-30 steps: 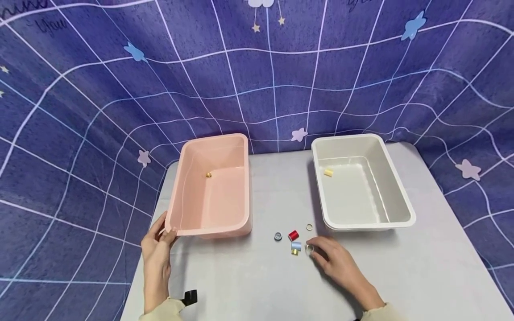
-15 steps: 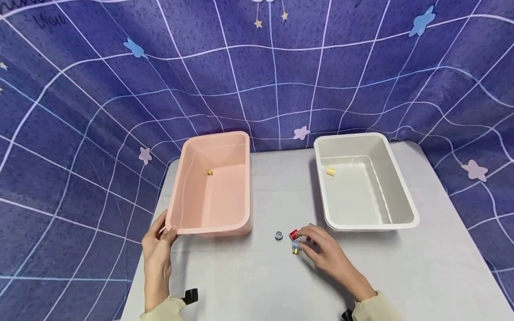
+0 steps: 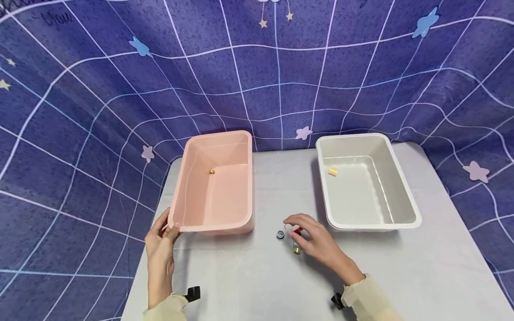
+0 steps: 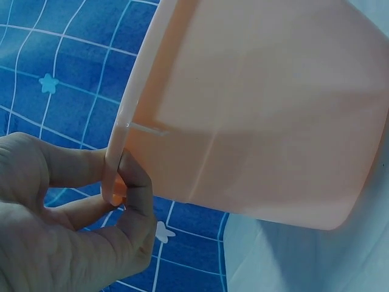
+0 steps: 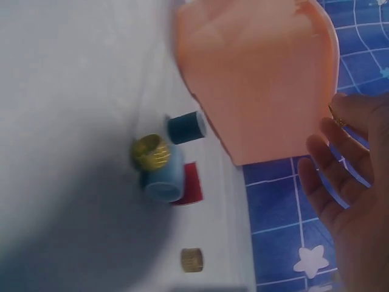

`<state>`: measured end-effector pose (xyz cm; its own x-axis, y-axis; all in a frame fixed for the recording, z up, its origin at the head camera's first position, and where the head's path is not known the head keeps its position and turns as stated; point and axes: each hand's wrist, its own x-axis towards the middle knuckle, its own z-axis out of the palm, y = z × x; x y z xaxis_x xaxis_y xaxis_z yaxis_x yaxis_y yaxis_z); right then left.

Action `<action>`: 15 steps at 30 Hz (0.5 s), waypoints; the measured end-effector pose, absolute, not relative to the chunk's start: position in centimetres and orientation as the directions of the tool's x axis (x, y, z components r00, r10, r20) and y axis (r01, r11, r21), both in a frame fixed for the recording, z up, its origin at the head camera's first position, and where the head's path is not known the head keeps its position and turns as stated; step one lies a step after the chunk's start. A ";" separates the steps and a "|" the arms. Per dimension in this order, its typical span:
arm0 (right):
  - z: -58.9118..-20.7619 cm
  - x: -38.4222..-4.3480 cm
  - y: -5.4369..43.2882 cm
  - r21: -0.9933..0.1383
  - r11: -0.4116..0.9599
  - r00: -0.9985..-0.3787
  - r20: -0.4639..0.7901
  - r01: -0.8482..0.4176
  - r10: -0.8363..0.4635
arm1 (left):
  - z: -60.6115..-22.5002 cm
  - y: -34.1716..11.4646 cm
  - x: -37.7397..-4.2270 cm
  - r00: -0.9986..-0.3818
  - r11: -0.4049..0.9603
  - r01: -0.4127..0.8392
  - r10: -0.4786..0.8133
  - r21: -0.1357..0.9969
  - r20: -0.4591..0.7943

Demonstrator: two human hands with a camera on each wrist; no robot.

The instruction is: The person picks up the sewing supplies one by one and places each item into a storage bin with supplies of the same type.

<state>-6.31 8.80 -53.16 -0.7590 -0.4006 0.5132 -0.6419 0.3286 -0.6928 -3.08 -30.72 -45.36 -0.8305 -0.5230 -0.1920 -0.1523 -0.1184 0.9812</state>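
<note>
A dark blue backdrop cloth (image 3: 225, 73), gridded with pale lines and stars, hangs behind one pale table (image 3: 241, 281). Two deep bins stand well apart on it: a pink bin (image 3: 213, 228) to the person's left and a white bin (image 3: 373, 226) to the right.

Two bare hands are at work, apart from each other. The left hand (image 3: 160, 243) grips the pink bin's near left corner, thumb and fingers on either side of the rim. The right hand (image 3: 317, 240), above the table between the bins, pinches one small ring (image 5: 337, 115) between thumb and fingertip.

The work appears to be at an early stage: each bin contains a single piece, a pale yellow cylinder (image 3: 333, 171) in the white one and a small gold piece (image 3: 212, 171) in the pink one. Six pieces remain outside the bins: the ring in the hand and five on the table. Those five are three cylinders, one light blue (image 5: 165, 182), one red (image 5: 191, 184) and one dark (image 5: 186, 128), plus two gold bands, one (image 5: 151, 152) close against the light blue cylinder and another (image 5: 192, 260) lying apart. Whether the clustered pieces touch is hard to tell.
</note>
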 end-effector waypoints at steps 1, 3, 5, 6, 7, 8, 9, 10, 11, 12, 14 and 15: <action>-53.0 -6.5 8.7 -0.691 0.324 -0.755 0.516 -0.646 -0.404 | -45.4 -30.7 -3.1 -0.829 -0.119 -0.151 -0.526 0.981 -0.191; -52.7 -6.9 8.5 -0.695 0.319 -0.754 0.510 -0.645 -0.414 | -45.4 -30.7 -3.0 -0.825 -0.124 -0.144 -0.532 0.982 -0.188; -52.3 -7.3 8.2 -0.701 0.308 -0.753 0.505 -0.643 -0.423 | -45.4 -30.7 -2.9 -0.826 -0.127 -0.135 -0.533 0.983 -0.182; -52.1 -7.5 8.1 -0.704 0.302 -0.751 0.503 -0.643 -0.427 | -45.4 -30.7 -2.9 -0.828 -0.126 -0.133 -0.532 0.983 -0.180; -51.9 -7.6 8.0 -0.702 0.300 -0.749 0.504 -0.645 -0.430 | -45.4 -30.7 -2.9 -0.830 -0.127 -0.130 -0.528 0.983 -0.178; -51.7 -7.8 7.8 -0.701 0.297 -0.746 0.506 -0.648 -0.433 | -45.5 -30.7 -2.9 -0.831 -0.125 -0.129 -0.527 0.984 -0.176; -51.6 -8.0 7.7 -0.700 0.293 -0.743 0.508 -0.651 -0.436 | -45.5 -30.7 -2.9 -0.833 -0.123 -0.129 -0.525 0.984 -0.175; -51.4 -8.2 7.6 -0.699 0.291 -0.740 0.510 -0.654 -0.439 | -45.5 -30.7 -2.9 -0.836 -0.118 -0.131 -0.521 0.984 -0.173; -51.1 -8.4 7.4 -0.699 0.289 -0.738 0.508 -0.655 -0.444 | -45.5 -30.6 -2.9 -0.836 -0.118 -0.132 -0.520 0.984 -0.175; -50.9 -8.6 7.3 -0.698 0.289 -0.737 0.506 -0.655 -0.449 | -45.5 -30.6 -2.9 -0.837 -0.116 -0.136 -0.519 0.984 -0.177; -50.4 -8.9 7.0 -0.699 0.289 -0.735 0.499 -0.654 -0.458 | -45.4 -30.5 -3.0 -0.835 -0.115 -0.142 -0.519 0.983 -0.182; -50.1 -9.1 6.9 -0.702 0.287 -0.736 0.495 -0.652 -0.463 | -45.4 -30.5 -3.0 -0.837 -0.116 -0.144 -0.516 0.983 -0.184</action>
